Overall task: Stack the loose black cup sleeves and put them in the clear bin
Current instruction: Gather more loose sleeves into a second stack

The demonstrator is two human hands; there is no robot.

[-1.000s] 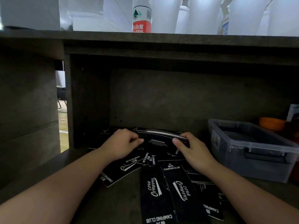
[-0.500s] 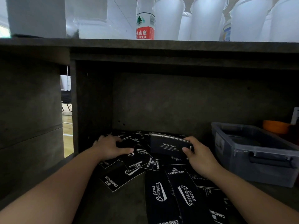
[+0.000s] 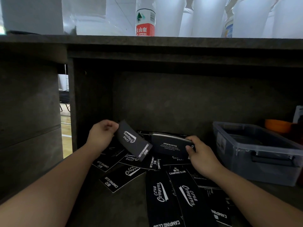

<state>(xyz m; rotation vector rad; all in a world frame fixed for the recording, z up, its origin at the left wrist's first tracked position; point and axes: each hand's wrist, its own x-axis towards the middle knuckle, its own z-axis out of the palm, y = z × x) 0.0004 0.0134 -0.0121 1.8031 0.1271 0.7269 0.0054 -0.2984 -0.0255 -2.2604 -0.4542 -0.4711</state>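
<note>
Several loose black cup sleeves [image 3: 172, 194] with white "Camping Club" print lie scattered on the dark lower shelf. My left hand [image 3: 102, 135] pinches one single sleeve [image 3: 133, 140] by its end and holds it lifted and tilted above the pile. A small stack of sleeves [image 3: 169, 146] stands on edge further right, gripped at its right end by my right hand [image 3: 200, 154]. The lifted sleeve's lower end is just left of the stack. The clear bin [image 3: 255, 149] sits at the right on the same shelf, open at the top, with dark contents dimly visible inside.
The shelf's back wall and left side panel [image 3: 91, 104] close in the space. An orange bowl [image 3: 277, 126] stands behind the bin. On the counter above are a water bottle [image 3: 145, 18] and tall white cups [image 3: 205, 15].
My left hand has picked one sleeve off the pile and raised it. My right hand keeps its grip on the stack in about the same place.
</note>
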